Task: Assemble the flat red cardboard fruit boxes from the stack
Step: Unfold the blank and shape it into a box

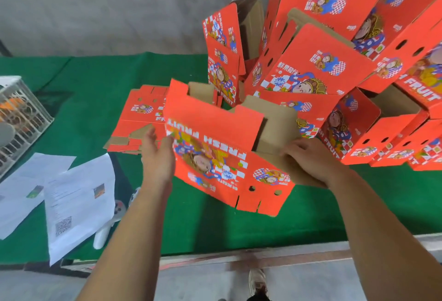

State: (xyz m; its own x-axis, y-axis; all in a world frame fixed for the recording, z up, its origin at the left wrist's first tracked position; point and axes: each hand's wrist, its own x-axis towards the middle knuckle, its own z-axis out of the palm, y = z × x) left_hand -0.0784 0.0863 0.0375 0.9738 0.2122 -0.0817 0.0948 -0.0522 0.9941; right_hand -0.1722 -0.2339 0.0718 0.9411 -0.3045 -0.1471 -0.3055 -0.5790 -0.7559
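Observation:
A half-opened red fruit box (215, 133) with "FRESH FRUIT" print hangs above the green table, its brown inside showing at the top. My left hand (156, 154) touches its left edge with straight fingers. My right hand (308, 160) grips a brown flap at the box's right side. Behind my left hand lies the stack of flat red boxes (141, 114). Several assembled red boxes (334, 61) are piled at the back right.
A green cloth covers the table (191, 229). White printed sheets (76, 200) lie at the front left, over a white object. A white wire crate (21, 119) stands at the far left. A shoe (257, 281) shows on the grey floor below the table edge.

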